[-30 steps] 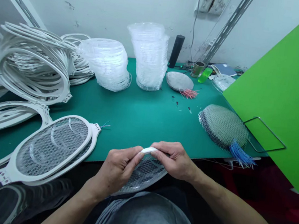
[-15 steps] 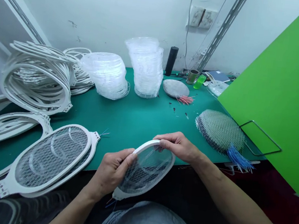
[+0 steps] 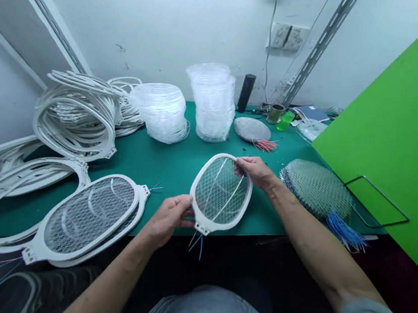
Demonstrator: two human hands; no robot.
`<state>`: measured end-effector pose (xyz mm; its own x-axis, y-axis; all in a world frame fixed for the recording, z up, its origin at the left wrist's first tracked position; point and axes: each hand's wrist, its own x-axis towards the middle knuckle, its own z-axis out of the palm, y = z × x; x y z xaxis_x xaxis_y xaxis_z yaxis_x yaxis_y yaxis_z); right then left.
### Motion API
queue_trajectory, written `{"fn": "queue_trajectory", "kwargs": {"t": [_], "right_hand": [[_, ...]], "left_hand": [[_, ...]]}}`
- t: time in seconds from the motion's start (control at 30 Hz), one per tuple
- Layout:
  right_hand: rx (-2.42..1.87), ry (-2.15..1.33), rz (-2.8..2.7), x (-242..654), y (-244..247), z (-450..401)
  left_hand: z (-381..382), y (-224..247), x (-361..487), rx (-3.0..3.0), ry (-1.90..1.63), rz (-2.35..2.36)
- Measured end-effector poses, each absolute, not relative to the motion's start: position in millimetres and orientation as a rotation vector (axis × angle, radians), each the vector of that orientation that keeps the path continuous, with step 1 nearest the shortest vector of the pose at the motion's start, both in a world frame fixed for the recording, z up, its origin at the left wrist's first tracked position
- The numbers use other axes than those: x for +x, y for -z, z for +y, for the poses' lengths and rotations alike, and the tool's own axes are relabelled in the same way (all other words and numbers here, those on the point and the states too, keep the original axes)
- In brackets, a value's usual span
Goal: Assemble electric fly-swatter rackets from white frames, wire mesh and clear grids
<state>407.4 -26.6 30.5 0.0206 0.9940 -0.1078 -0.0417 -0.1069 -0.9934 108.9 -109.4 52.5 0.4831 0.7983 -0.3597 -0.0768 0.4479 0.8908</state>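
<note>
Between my two hands is a white oval mesh racket head (image 3: 221, 193), tilted up above the table's front edge. Red and blue wires hang from its lower end. My left hand (image 3: 173, 215) pinches the frame at its lower left. Up at the right side of the rim, my right hand (image 3: 255, 171) grips the frame, some of its fingers showing through the mesh. To the left lie similar meshed racket heads (image 3: 91, 213), stacked on one another with wires sticking out at their ends.
White empty frames (image 3: 75, 125) are piled at the left. Two stacks of clear plastic rings (image 3: 161, 112) stand by the wall. Wire mesh sheets (image 3: 315, 187) with blue wires (image 3: 344, 231) lie at right, near a green panel (image 3: 397, 139). A grey disc (image 3: 252, 130) has red wires.
Both hands have raised the racket head and turned it, so its mesh now faces me more fully. My view has shifted slightly left and up.
</note>
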Motion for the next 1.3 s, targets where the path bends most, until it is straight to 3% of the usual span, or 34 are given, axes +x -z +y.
{"fn": "queue_trajectory", "kwargs": {"t": [0.5,0.87,1.3], "right_hand": [[-1.207,-1.371,-1.237,410.7,-28.0,12.1],[-1.380,-0.727,-1.600,370.8,-89.3,10.1],[-1.412,-0.680,-1.589,350.6,-93.9,18.4]], "left_hand": [[-134.2,-53.6,148.1,1.289,-0.737,1.001],[-156.6,-42.9,155.5,1.651,-0.808,1.053],[-169.3,-23.6,156.7,1.705,-0.933,0.987]]}}
